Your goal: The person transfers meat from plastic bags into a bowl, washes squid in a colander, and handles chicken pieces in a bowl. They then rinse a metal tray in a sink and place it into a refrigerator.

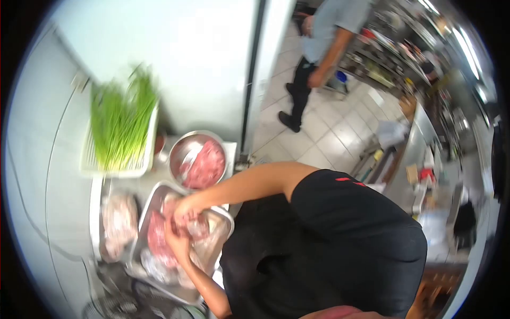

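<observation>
A metal tray (229, 219) holds pink meat (158, 236) and clear plastic bags. My right hand (187, 211) reaches into it from above in the view, with its fingers closed on bagged meat (198, 229). Close beside it, my left hand (177, 240) comes from below, its fingers curled against the same bundle. The two hands nearly touch, and blur hides some fingertips. Just above the tray stands a round metal bowl (224, 154) with pieces of pink meat (207, 166).
Long green stalks (119, 127) fill a white basket (151, 135) at upper left. Another bagged item (120, 218) lies left of the tray. A fan (114, 307) is below. A person in grey (324, 32) stands on the tiled floor (308, 138), near counters and shelves.
</observation>
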`<state>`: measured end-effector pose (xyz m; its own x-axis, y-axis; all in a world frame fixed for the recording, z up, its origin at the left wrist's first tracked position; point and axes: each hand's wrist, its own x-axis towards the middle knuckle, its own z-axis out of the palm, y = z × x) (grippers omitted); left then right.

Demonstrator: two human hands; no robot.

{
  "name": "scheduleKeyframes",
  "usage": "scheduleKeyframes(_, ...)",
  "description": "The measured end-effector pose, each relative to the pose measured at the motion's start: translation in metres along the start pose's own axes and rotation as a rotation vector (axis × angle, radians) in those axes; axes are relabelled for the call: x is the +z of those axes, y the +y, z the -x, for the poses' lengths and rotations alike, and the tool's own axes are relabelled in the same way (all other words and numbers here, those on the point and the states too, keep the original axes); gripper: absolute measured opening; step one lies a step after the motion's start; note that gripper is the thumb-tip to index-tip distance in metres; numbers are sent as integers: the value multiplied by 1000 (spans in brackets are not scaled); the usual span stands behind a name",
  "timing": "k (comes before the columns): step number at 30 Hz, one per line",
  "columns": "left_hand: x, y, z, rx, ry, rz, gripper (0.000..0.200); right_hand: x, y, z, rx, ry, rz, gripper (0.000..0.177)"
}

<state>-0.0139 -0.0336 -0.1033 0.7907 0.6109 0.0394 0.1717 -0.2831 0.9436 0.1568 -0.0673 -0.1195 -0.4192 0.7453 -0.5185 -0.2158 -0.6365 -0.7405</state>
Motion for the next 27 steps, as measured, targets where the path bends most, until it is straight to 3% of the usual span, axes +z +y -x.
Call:
scheduleKeyframes(2, -7, -12, 5, 0, 24, -37, 48, -7, 4, -1, -39, -132, -138, 11)
scheduleKeyframes(3, -10, 3, 9, -5, 54, -76, 48, 5, -9, 19, -15, 16, -221, 16)
scheduleKeyframes(4, -18, 0, 14, -11, 41, -172, 53, -20, 8, -3, -161, -185, -121, 21)
scheduleKeyframes(5, -21, 7, 17, -7, 36, -181, 58, -46, 14, -30, -97, -441, -208, 23)
scheduleKeyframes(6, -23, 5, 22, -1, 83, -184, 59, -32, -17, -5, 105, -333, -223, 21)
scheduleKeyframes(7, -23, 36, 23, 34, 109, -189, 61, -6, -34, 15, -15, -129, -132, 21)
scheduleKeyframes(8, -24, 36, 19, 220, 156, -334, 61, -6, -43, 15, -16, -143, -34, 21)
scheduleKeyframes(9, -17, 44, 20, 159, 223, -324, 60, 14, -62, 36, 29, -42, 13, 19)
scheduleKeyframes(10, -7, 50, 23, 71, 314, -286, 57, 21, -69, 44, 37, -83, 63, 16)
scheduleKeyframes(11, -9, 47, 21, 188, 390, -372, 57, 30, -74, 45, 29, -88, 113, 14)
scheduleKeyframes(12, -6, 45, 23, 156, 431, -379, 57, 30, -68, 43, 56, -127, 133, 14)
scheduleKeyframes(14, -3, 42, 19, 94, 554, -430, 53, 25, -58, 37, -117, -246, 224, 13)
scheduleKeyframes(15, -5, 36, 15, 145, 720, -468, 48, 24, -56, 39, -144, -270, 365, 12)
scheduleKeyframes(16, -6, 28, 16, 140, 739, -470, 48, 27, -53, 43, -138, -283, 378, 12)
scheduleKeyframes(18, -13, 21, 21, -34, 882, -451, 41, 34, -48, 51, -229, -220, 573, 10)
scheduleKeyframes(19, -15, 22, 22, -4, 918, -461, 32, 38, -47, 58, -253, -124, 536, 9)
scheduleKeyframes(22, -23, 30, 28, -103, 946, -417, 23, 27, -40, 63, -77, -90, 316, 12)
scheduleKeyframes(24, -20, 26, 25, -108, 949, -435, 17, 12, -20, 51, -23, -88, 361, 12)
scheduleKeyframes(26, -15, 22, 25, -23, 880, -579, 17, 7, -4, 42, -136, -84, 756, 15)
scheduleKeyframes(27, -13, 32, 29, -171, 771, -553, 16, 1, 1, 37, -282, -161, 963, 21)
